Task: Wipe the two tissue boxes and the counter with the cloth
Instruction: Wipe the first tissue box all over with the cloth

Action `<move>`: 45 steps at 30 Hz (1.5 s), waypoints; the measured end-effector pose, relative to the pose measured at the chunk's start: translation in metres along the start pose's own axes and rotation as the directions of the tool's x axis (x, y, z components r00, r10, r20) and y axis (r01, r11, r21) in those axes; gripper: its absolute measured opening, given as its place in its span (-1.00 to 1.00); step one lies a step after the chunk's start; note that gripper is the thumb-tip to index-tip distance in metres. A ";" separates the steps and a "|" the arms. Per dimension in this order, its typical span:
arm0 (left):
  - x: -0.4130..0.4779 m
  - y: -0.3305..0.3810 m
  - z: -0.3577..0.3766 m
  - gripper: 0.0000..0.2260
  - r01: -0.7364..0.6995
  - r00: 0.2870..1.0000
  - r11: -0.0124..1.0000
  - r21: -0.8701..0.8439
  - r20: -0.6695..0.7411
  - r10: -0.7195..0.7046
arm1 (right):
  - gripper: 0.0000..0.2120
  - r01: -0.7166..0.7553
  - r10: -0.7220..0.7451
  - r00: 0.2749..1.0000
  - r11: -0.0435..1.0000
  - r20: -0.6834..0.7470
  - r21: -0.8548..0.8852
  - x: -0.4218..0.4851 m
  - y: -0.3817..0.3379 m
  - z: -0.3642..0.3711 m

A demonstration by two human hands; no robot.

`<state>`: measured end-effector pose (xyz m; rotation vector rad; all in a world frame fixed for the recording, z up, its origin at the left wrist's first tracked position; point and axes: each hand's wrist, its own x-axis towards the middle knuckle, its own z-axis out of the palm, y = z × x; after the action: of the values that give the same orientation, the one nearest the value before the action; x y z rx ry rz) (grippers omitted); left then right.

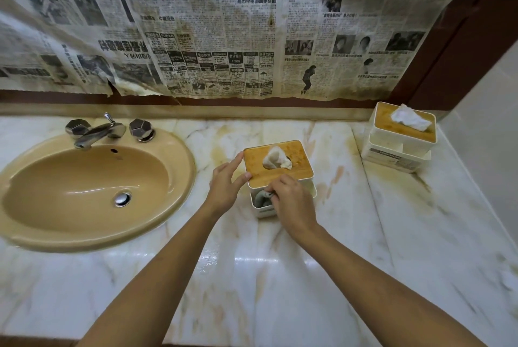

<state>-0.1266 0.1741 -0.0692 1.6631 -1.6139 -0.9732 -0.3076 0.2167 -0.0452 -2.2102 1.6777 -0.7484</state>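
Observation:
A white tissue box with a wooden lid point(297, 161) stands in the middle of the marble counter point(280, 276), a tissue poking from its slot. My left hand point(225, 182) rests straight fingers on the lid's left edge. My right hand point(291, 200) pinches a grey cloth point(262, 198) against the box's front compartment. A second, similar tissue box point(392, 147) stands at the far right corner, untouched.
A tan oval sink point(56, 231) with a chrome tap point(95, 133) fills the counter's left side. Stained newspaper point(224, 38) covers the wall behind. A white wall borders the counter at the right. Yellowish stains mark the marble near both boxes.

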 end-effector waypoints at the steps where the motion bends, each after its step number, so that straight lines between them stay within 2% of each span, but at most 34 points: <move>1: 0.000 0.000 0.000 -0.47 0.000 1.000 1.000 0.002 0.003 0.000 | -0.91 -0.033 0.036 0.998 0.998 -0.045 0.059 0.000 0.000 -0.002; 4: 0.000 0.001 -0.001 -0.48 0.003 1.000 1.000 -0.001 0.008 -0.003 | -0.89 -0.075 0.122 0.968 0.975 -0.221 0.209 0.001 0.002 -0.009; 6: 0.000 0.001 -0.001 -0.47 0.005 1.000 1.000 0.005 0.010 -0.005 | -0.88 -0.031 0.094 0.960 0.972 -0.263 0.233 0.000 0.004 -0.010; 8: 0.001 0.002 -0.002 -0.47 0.006 1.000 1.000 0.023 0.008 -0.006 | -0.89 0.027 0.012 0.981 0.981 -0.194 0.194 -0.004 0.006 -0.006; 10: 0.001 0.003 -0.002 -0.47 0.004 1.000 0.999 0.035 0.009 -0.005 | -0.92 0.045 -0.039 0.998 0.991 -0.051 0.122 -0.009 0.011 0.001; 11: 0.000 0.004 -0.002 -0.47 0.007 1.000 0.999 0.041 0.007 -0.007 | -0.93 0.040 -0.041 0.999 0.994 0.005 0.098 -0.009 0.013 0.004; 13: 0.000 0.006 -0.002 -0.46 0.017 1.000 0.998 0.061 0.002 -0.017 | -0.94 0.009 -0.012 1.000 0.994 0.028 0.109 -0.005 0.017 0.004; 18: -0.002 0.007 -0.003 -0.47 0.043 0.999 0.996 0.075 0.008 -0.044 | -0.89 -0.023 0.083 0.976 0.960 -0.203 0.281 0.001 0.014 -0.009; 20: -0.002 0.006 -0.003 -0.47 0.047 0.999 0.997 0.068 0.013 -0.048 | -0.89 -0.032 0.106 0.969 0.949 -0.222 0.313 0.000 0.014 -0.011; 22: -0.002 0.005 -0.003 -0.47 0.047 0.999 0.996 0.077 0.016 -0.048 | -0.91 -0.055 0.093 0.988 0.959 -0.126 0.280 -0.001 0.016 -0.008; 25: -0.001 0.005 -0.004 -0.46 0.047 0.999 0.997 0.054 0.019 -0.048 | -0.92 -0.058 0.037 0.990 0.986 0.132 0.155 -0.002 0.017 0.000; 27: 0.000 0.004 -0.004 -0.46 0.047 0.999 0.998 0.052 0.016 -0.048 | -0.88 -0.058 0.035 0.980 0.992 0.196 0.111 0.002 0.017 0.000; 29: 0.000 0.003 -0.005 -0.46 0.053 0.998 0.997 0.065 0.014 -0.054 | -0.89 -0.054 0.038 0.990 0.991 0.134 0.120 0.004 0.016 -0.005; 33: 0.001 0.004 -0.005 -0.46 0.052 0.999 0.995 0.090 0.007 -0.052 | -0.97 -0.022 0.048 0.983 0.989 -0.176 0.143 0.003 0.018 -0.016; 35: 0.001 0.004 -0.004 -0.46 0.052 0.999 0.994 0.099 0.001 -0.052 | -0.92 -0.015 0.062 0.972 0.980 -0.229 0.200 0.001 0.018 -0.017; 38: 0.001 0.005 -0.004 -0.46 0.050 0.999 0.993 0.107 -0.004 -0.050 | -0.89 -0.042 0.062 0.995 0.976 -0.084 0.215 -0.002 0.015 -0.008; 41: 0.001 0.006 -0.004 -0.46 0.055 0.998 0.993 0.107 -0.004 -0.055 | -0.92 -0.155 0.139 0.987 0.952 0.077 0.264 -0.001 0.013 0.001; 43: 0.000 0.007 -0.004 -0.46 0.066 0.998 0.992 0.107 -0.004 -0.066 | -0.94 -0.251 0.238 0.968 0.869 0.085 0.426 0.002 0.012 -0.004; 45: 0.000 0.009 -0.004 -0.47 0.066 0.998 0.993 0.102 -0.005 -0.066 | -0.96 -0.275 0.303 0.952 0.787 0.043 0.552 0.002 0.015 -0.016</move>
<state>-0.1278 0.1736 -0.0595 1.7955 -1.6416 -0.9348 -0.3282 0.2118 -0.0392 -1.5051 1.5176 -1.0474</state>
